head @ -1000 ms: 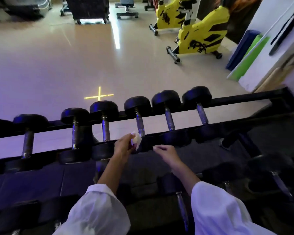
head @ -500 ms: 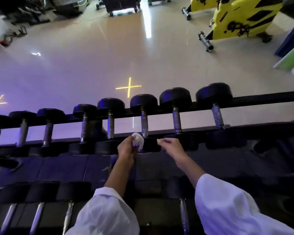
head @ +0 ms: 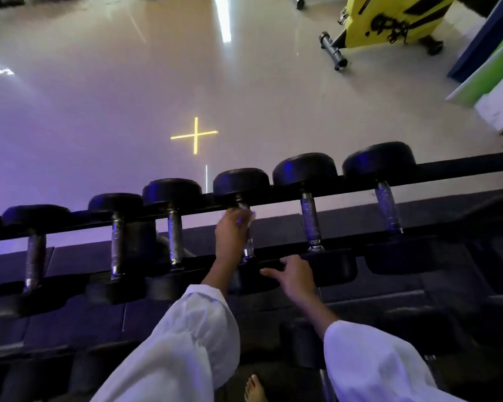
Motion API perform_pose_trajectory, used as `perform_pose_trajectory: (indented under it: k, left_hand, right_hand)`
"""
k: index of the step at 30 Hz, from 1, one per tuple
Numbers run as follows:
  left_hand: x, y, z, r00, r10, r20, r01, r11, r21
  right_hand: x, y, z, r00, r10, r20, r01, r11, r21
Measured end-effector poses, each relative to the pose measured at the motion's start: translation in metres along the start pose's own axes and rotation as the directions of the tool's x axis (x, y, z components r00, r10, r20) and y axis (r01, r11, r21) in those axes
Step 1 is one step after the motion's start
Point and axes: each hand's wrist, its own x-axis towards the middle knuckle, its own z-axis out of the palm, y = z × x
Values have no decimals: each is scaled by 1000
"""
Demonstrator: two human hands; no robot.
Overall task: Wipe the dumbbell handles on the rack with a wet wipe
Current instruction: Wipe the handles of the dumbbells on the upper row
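Wiping is under way on one dumbbell handle point(head: 248, 247) in the rack point(head: 462, 165): the left hand point(head: 232, 234) curls round its far end, with the wet wipe point(head: 249, 217) clenched against the metal. The right hand point(head: 295, 275) lies relaxed, fingers straight, on the near head point(head: 251, 281). The next move is probably a firm stroke down the handle, then the neighbouring handle point(head: 310, 221).

The dumbbell handles point(head: 310, 224) are bare metal, shiny, with a rough knurled grain; the dumbbell heads point(head: 304, 166) look like matt black rubber. The rack point(head: 462, 166) is dull dark metal. The wet wipe point(head: 251, 218) looks thin, white and soft, and the sleeves point(head: 186, 343) are crumpled white cloth. The floor point(head: 99, 111) is smooth and glossy.
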Motion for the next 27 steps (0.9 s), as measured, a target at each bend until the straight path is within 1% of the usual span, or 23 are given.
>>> perform_pose_trajectory:
  k: [1,2,3,4,5,6,7,9,10,11,12,13,15,18,20,23,25,27]
  left_hand:
    - [-4,-6,1,994,86,65,-94,987,133]
    - [-10,-12,1,982,137,131,-163,963,216]
    - [-15,-15,-1,966,182,182,-225,940,257]
    - [-16,-20,-1,952,222,209,-272,928,253]
    - [-15,-22,-3,945,250,212,-297,927,228]
    - [-10,-19,-6,950,244,193,-284,935,213]
    - [-2,-16,-8,958,248,147,-276,934,226]
    - [15,-10,-6,962,266,70,-274,906,324]
    - [21,-8,-7,959,279,51,-280,907,314]
    - [21,-10,-7,953,300,55,-303,912,276]
    - [22,-16,-6,928,369,49,-364,874,322]
    - [17,-21,-7,915,397,73,-396,847,355]
    - [-7,-33,-11,933,323,158,-357,883,305]
    - [-28,-40,-16,937,259,234,-294,947,131]
    - [-14,-30,-11,966,194,173,-200,980,16]
    - [22,-3,-1,996,91,-23,-93,990,-103]
    - [25,-3,1,995,80,-52,-85,993,-86]
    - [10,-21,-1,999,43,-2,-43,998,-49]
  right_hand:
    - [1,-1,0,1000,16,2,-16,1000,6]
    - [2,-2,-1,999,33,11,-33,999,12]
    - [2,-3,-2,999,45,16,-45,999,17]
    - [1,-4,-4,998,57,16,-57,998,25]
    - [2,-5,-6,998,64,12,-64,997,36]
    - [2,-5,-6,998,68,5,-68,996,50]
    - [2,-4,-6,997,72,5,-72,996,57]
    - [3,-1,-3,997,76,7,-77,994,80]
    - [3,0,-2,997,75,2,-75,993,93]
    - [4,0,-2,998,70,-1,-70,993,96]
    - [3,0,-2,998,66,2,-66,993,95]
    - [3,0,-3,998,67,8,-68,993,94]
    - [3,0,-4,997,78,19,-79,992,96]
    - [1,-2,-5,998,61,14,-62,995,80]
    - [2,-1,-4,998,67,3,-67,994,90]
    - [5,1,-3,998,66,4,-66,994,89]
    - [6,2,-1,999,52,5,-52,995,80]
    - [4,2,-2,998,56,-1,-55,995,83]
